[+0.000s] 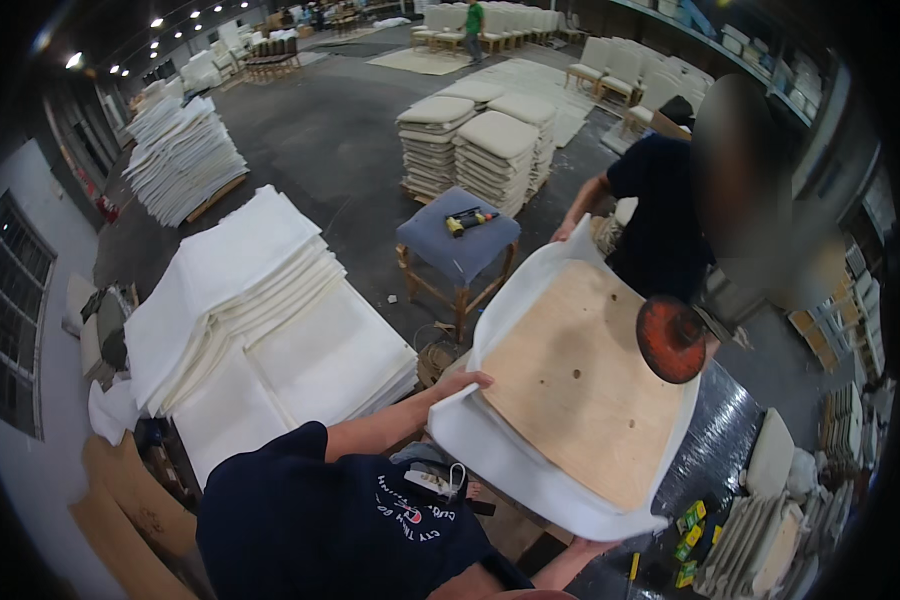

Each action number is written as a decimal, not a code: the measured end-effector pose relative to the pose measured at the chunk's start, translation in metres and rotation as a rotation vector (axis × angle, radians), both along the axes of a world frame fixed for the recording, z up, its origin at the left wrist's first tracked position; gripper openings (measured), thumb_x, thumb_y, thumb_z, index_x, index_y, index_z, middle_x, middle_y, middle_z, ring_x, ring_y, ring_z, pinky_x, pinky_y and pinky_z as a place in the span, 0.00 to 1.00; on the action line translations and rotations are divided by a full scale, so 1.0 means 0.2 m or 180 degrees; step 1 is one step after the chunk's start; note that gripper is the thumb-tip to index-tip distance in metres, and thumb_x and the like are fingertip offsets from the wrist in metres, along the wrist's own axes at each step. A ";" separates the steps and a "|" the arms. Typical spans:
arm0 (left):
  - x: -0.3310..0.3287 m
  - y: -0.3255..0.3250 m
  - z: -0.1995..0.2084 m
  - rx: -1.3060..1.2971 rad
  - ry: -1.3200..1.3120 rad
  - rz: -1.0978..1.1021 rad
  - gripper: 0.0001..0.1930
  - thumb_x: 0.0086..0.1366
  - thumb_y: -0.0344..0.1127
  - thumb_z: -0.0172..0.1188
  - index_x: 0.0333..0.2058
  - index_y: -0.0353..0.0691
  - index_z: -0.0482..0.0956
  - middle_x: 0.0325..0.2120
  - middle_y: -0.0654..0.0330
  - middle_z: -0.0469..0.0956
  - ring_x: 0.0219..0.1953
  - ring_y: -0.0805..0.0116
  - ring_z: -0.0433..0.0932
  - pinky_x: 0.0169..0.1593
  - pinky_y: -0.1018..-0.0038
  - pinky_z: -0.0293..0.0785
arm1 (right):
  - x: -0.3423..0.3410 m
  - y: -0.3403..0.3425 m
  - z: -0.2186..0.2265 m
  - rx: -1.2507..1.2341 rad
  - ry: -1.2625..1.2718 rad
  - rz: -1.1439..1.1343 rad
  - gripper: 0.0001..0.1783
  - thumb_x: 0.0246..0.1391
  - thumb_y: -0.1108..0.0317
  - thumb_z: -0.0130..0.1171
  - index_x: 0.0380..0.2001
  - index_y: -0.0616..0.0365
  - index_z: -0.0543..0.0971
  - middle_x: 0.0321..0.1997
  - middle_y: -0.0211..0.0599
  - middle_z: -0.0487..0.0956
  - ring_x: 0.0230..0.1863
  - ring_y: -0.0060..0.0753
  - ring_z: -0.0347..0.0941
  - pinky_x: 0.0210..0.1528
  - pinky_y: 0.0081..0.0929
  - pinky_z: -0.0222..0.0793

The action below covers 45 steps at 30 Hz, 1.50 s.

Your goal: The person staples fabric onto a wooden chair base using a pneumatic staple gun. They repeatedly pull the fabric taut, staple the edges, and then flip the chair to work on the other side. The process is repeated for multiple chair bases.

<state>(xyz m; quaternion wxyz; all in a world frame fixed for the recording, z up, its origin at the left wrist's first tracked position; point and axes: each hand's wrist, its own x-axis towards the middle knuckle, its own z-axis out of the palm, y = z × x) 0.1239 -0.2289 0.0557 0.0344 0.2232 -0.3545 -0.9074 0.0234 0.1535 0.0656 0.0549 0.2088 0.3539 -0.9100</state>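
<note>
A pale plywood seat panel point(570, 390) with several small holes lies on a larger sheet of white padding point(555, 490), whose edges curl up around it. My left hand point(467, 384) is closed on the padding's left edge, thumb on top near the panel's corner. At the near right edge my right hand point(588, 549) grips the padding from below, its fingers partly hidden. Across from me, a co-worker's hand point(567, 228) touches the far edge of the padding. A round red-orange object point(670, 340) of unclear kind blocks part of the panel's right side.
White padding sheets point(270, 330) form a big stack on my left. A blue-topped stool point(455, 245) carries a yellow-and-black air tool point(470, 221). Cream seat cushions point(495, 140) stand piled beyond it. Small yellow-green boxes point(690, 530) lie on the dark shiny surface point(725, 430) at right.
</note>
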 end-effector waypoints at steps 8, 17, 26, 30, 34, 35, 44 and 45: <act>-0.11 -0.07 -0.72 -0.0807 -0.0919 0.0187 0.34 0.60 0.45 0.69 0.60 0.34 0.69 0.44 0.57 0.78 0.41 0.65 0.81 0.47 0.67 0.79 | -0.24 0.29 -0.62 0.0468 -0.0687 0.0779 0.37 0.62 0.49 0.52 0.68 0.57 0.64 0.70 0.45 0.67 0.69 0.47 0.64 0.68 0.45 0.65; -0.21 0.00 -0.61 -0.1220 -0.1600 0.0080 0.30 0.62 0.48 0.69 0.55 0.32 0.75 0.43 0.53 0.83 0.39 0.63 0.83 0.40 0.65 0.80 | -0.31 0.39 -0.75 0.0668 -0.0353 0.0544 0.33 0.69 0.48 0.49 0.68 0.58 0.64 0.71 0.41 0.67 0.71 0.43 0.63 0.71 0.43 0.60; -0.18 -0.02 -0.67 -0.1727 -0.1855 0.0009 0.30 0.60 0.50 0.73 0.49 0.28 0.78 0.39 0.54 0.83 0.37 0.66 0.82 0.39 0.68 0.78 | -0.41 0.36 -0.85 0.1441 -0.0987 0.0322 0.27 0.62 0.59 0.62 0.55 0.72 0.74 0.51 0.45 0.81 0.46 0.37 0.79 0.48 0.33 0.76; -0.15 -0.12 -0.74 -0.1469 -0.1915 0.0037 0.32 0.58 0.48 0.74 0.52 0.27 0.76 0.44 0.51 0.82 0.42 0.61 0.83 0.45 0.66 0.79 | -0.41 0.32 -0.80 0.1368 -0.0941 0.0133 0.29 0.62 0.60 0.63 0.55 0.76 0.73 0.52 0.46 0.80 0.50 0.38 0.79 0.51 0.34 0.75; -0.15 -0.12 -0.73 -0.1494 -0.1703 -0.0152 0.33 0.61 0.44 0.72 0.57 0.27 0.73 0.50 0.50 0.80 0.48 0.58 0.81 0.50 0.63 0.79 | -0.35 0.29 -0.77 0.1666 -0.1136 0.0290 0.28 0.61 0.60 0.64 0.54 0.76 0.74 0.50 0.49 0.81 0.48 0.38 0.79 0.48 0.34 0.76; -0.14 -0.16 -0.77 -0.1426 -0.1640 -0.0201 0.33 0.62 0.45 0.71 0.56 0.26 0.73 0.49 0.49 0.80 0.46 0.57 0.82 0.48 0.61 0.80 | -0.38 0.27 -0.77 0.1667 -0.1113 0.0294 0.28 0.61 0.60 0.64 0.54 0.75 0.74 0.50 0.49 0.81 0.47 0.39 0.80 0.48 0.35 0.76; -0.17 -0.16 -0.81 -0.1395 -0.1644 -0.0125 0.30 0.59 0.40 0.74 0.52 0.24 0.73 0.45 0.47 0.81 0.43 0.53 0.83 0.46 0.58 0.81 | -0.42 0.28 -0.98 0.2911 -0.1025 0.0286 0.28 0.56 0.58 0.65 0.49 0.75 0.77 0.48 0.58 0.82 0.50 0.50 0.80 0.51 0.39 0.74; -0.19 -0.13 -0.78 -0.1334 -0.1756 -0.0214 0.30 0.59 0.39 0.75 0.53 0.24 0.73 0.46 0.47 0.81 0.43 0.54 0.82 0.46 0.59 0.81 | -0.42 0.32 -1.03 0.2983 -0.1073 0.0265 0.28 0.55 0.57 0.65 0.48 0.75 0.78 0.48 0.59 0.82 0.50 0.51 0.80 0.51 0.40 0.73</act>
